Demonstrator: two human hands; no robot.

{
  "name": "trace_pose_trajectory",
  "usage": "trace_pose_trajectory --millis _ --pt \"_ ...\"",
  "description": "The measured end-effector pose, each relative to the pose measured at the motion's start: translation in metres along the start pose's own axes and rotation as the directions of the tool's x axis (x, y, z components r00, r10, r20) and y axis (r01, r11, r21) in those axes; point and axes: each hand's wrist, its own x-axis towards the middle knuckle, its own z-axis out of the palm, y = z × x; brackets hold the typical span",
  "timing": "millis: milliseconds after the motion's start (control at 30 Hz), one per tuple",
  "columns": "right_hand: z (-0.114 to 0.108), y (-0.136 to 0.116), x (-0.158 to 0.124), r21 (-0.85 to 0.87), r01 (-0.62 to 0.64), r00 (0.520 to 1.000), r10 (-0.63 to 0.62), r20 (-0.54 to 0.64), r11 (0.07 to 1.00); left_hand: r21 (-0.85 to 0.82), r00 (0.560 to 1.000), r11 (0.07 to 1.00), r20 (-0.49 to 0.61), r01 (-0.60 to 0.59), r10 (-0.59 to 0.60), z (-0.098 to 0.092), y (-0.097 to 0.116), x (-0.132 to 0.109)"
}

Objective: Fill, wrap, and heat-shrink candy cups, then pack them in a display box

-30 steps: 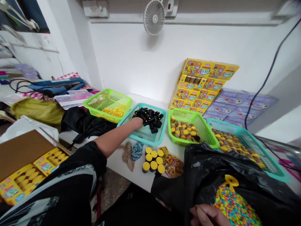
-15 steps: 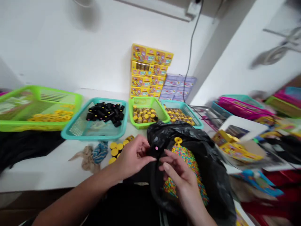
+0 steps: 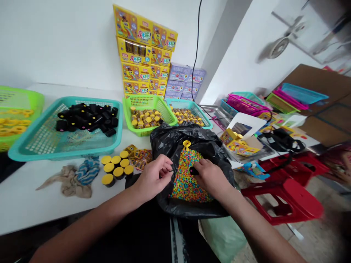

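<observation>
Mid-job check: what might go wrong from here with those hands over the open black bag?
The small black piece in the right hand could slip into the colorful beads below.
The black bag gapes wide and its edge looks soft, so a tug might spill beads.
The yellow-capped containers stand loose near the left hand; a sideways swing might topple some.

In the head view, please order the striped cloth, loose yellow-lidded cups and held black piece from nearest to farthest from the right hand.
1. Black piece, in the right hand
2. Yellow-lidded cups, left
3. Striped cloth, farther left
</observation>
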Motion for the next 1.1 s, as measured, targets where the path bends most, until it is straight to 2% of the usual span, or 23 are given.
trace_pose_trajectory --millis 67,133,233,300,367,433,500,600,667,767,900,1033,1100 --pt "0.000 0.002 0.002 -0.190 0.089 0.986 -0.060 0.154 0.978 0.000 1.000 1.000 -0.002 -0.008 0.008 0.000 -0.001 0.000" --pt "0.004 -0.005 0.004 -0.219 0.205 0.961 -0.154 0.229 0.954 0.012 1.000 1.000 -0.008 -0.016 0.016 0.001 -0.001 0.001" --pt "0.015 -0.018 0.005 -0.069 0.343 0.914 -0.316 0.255 0.937 0.051 1.000 0.999 -0.015 -0.020 0.021 0.002 0.001 0.001" --pt "0.021 -0.020 0.005 0.118 0.330 0.910 -0.349 0.224 0.937 0.083 1.000 0.996 -0.010 -0.023 0.024 0.002 0.003 0.000" --pt "0.025 -0.017 0.005 0.346 0.223 0.940 -0.295 0.172 0.911 0.102 1.000 0.994 0.001 -0.027 0.027 0.000 0.004 -0.001" --pt "0.024 -0.011 0.003 0.548 0.097 0.976 -0.188 0.113 0.831 0.104 0.999 0.994 0.022 -0.026 0.024 0.001 0.006 -0.002" --pt "0.020 -0.006 -0.001 0.681 0.027 0.995 -0.082 0.049 0.732 0.100 0.998 0.994 0.053 -0.035 0.030 0.003 0.008 -0.003" --pt "0.013 -0.007 -0.006 0.789 0.065 0.997 -0.014 -0.071 0.611 0.077 0.992 0.995 0.111 -0.068 0.059 0.011 0.011 -0.003" --pt "0.010 -0.012 -0.006 0.807 0.109 0.989 0.021 -0.148 0.580 0.055 0.989 0.995 0.125 -0.085 0.078 0.016 0.013 -0.001" --pt "0.009 -0.020 -0.004 0.799 0.149 0.972 0.064 -0.228 0.583 0.020 0.993 0.997 0.096 -0.070 0.067 0.022 0.014 0.003" --pt "0.003 -0.026 -0.001 0.785 0.210 0.963 0.017 -0.270 0.583 -0.005 0.999 1.000 0.036 0.008 -0.008 0.023 0.013 0.005" --pt "-0.003 -0.021 -0.003 0.661 0.271 0.941 -0.048 -0.336 0.700 -0.048 0.999 0.998 0.038 0.040 -0.038 0.017 0.017 0.004" --pt "-0.001 -0.014 -0.003 0.579 0.232 0.944 -0.036 -0.329 0.781 -0.068 0.997 0.996 0.040 0.061 -0.058 0.013 0.018 0.003"
